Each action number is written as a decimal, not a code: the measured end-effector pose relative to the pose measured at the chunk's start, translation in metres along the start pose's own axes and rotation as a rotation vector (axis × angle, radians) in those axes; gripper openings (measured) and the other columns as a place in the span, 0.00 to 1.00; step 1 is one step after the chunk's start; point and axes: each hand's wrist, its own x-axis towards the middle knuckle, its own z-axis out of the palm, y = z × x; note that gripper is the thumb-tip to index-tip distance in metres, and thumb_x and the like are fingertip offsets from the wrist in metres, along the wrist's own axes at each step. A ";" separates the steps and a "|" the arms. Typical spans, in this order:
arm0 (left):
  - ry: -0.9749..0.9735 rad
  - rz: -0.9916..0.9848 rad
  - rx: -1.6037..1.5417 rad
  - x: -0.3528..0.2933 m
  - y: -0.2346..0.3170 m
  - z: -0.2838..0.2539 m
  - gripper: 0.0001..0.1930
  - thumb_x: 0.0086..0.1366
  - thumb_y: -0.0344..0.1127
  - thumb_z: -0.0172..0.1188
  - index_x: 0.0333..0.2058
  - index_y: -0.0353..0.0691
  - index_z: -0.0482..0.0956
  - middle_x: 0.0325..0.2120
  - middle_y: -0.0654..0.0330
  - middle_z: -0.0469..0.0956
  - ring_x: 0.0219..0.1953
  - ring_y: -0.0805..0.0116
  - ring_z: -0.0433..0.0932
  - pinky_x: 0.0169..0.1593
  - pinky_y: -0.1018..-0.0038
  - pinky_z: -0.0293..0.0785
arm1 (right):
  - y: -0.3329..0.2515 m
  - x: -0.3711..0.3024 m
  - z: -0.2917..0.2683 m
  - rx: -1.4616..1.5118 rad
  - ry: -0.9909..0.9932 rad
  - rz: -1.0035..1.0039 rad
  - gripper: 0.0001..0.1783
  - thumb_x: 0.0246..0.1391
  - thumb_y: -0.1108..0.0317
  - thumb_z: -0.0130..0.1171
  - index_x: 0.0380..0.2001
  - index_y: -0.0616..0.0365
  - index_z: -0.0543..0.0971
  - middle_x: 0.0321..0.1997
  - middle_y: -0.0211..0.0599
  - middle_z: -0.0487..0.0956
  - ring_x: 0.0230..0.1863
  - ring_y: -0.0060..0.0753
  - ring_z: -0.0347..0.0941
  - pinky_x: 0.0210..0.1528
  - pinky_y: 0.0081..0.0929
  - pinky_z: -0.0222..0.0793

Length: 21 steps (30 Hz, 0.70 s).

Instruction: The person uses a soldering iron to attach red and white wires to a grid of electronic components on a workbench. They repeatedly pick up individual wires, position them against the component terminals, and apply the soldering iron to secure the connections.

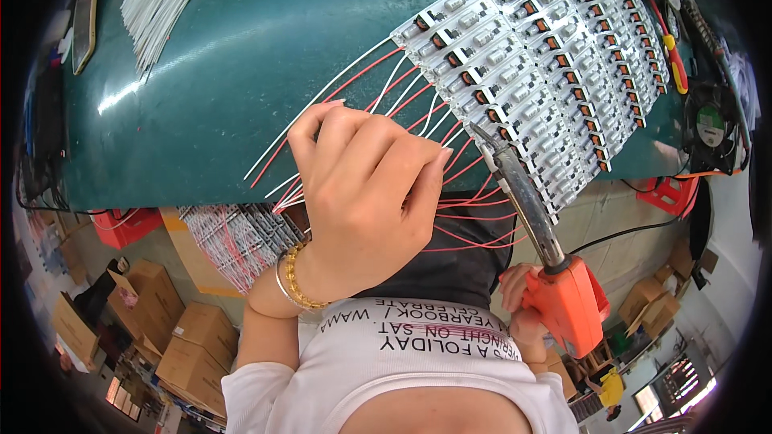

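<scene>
My right hand (521,299) grips an orange soldering gun (575,313), partly hidden behind its body. The gun's metal barrel slants up and left, and its dark tip is at the left edge of a panel of small circuit boards (531,64). My left hand (366,181) is closed in a pinch close to that tip, with a wire at its fingertips; the exact grip is partly hidden. Red and white wires (378,96) run from the panel's left edge toward and under this hand. More red wires (482,217) hang below the table edge.
The table has a green mat (201,128). A bundle of white wires (165,4) lies far left. At right are a red-yellow screwdriver (675,64) and a small fan (712,128). Wired boards (241,241) lie below the table edge at left, near cardboard boxes (193,354).
</scene>
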 end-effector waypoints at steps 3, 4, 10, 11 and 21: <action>0.005 0.012 0.001 0.000 0.000 0.001 0.08 0.46 0.23 0.68 0.24 0.43 0.78 0.21 0.66 0.74 0.29 0.66 0.70 0.50 0.64 0.61 | 0.007 -0.008 0.011 0.049 0.097 0.043 0.31 0.45 0.34 0.55 0.17 0.53 0.68 0.14 0.26 0.66 0.17 0.26 0.64 0.27 0.26 0.64; 0.010 0.011 0.000 0.000 0.000 0.002 0.08 0.46 0.23 0.68 0.24 0.43 0.78 0.21 0.66 0.74 0.29 0.66 0.70 0.50 0.64 0.61 | 0.010 -0.011 0.014 0.052 0.135 0.053 0.36 0.44 0.27 0.55 0.15 0.51 0.66 0.13 0.25 0.65 0.17 0.25 0.63 0.28 0.26 0.65; 0.022 0.033 0.014 -0.001 -0.002 0.004 0.09 0.46 0.23 0.68 0.24 0.43 0.78 0.21 0.66 0.74 0.29 0.66 0.70 0.50 0.64 0.62 | 0.005 -0.007 0.016 -0.023 0.132 0.100 0.38 0.41 0.23 0.54 0.11 0.49 0.64 0.13 0.25 0.65 0.19 0.25 0.65 0.31 0.27 0.66; 0.025 0.031 0.012 -0.001 -0.002 0.004 0.09 0.46 0.23 0.68 0.24 0.43 0.78 0.21 0.66 0.74 0.29 0.66 0.70 0.50 0.64 0.62 | -0.006 -0.003 0.009 -0.069 0.067 0.161 0.38 0.40 0.23 0.54 0.11 0.49 0.64 0.13 0.25 0.65 0.19 0.25 0.65 0.31 0.27 0.66; -0.007 -0.009 0.039 -0.003 0.005 0.000 0.09 0.46 0.28 0.71 0.25 0.44 0.79 0.24 0.65 0.73 0.31 0.63 0.70 0.48 0.62 0.63 | 0.003 -0.001 0.012 0.307 0.193 0.096 0.23 0.43 0.46 0.64 0.15 0.51 0.70 0.14 0.26 0.69 0.19 0.29 0.70 0.26 0.25 0.67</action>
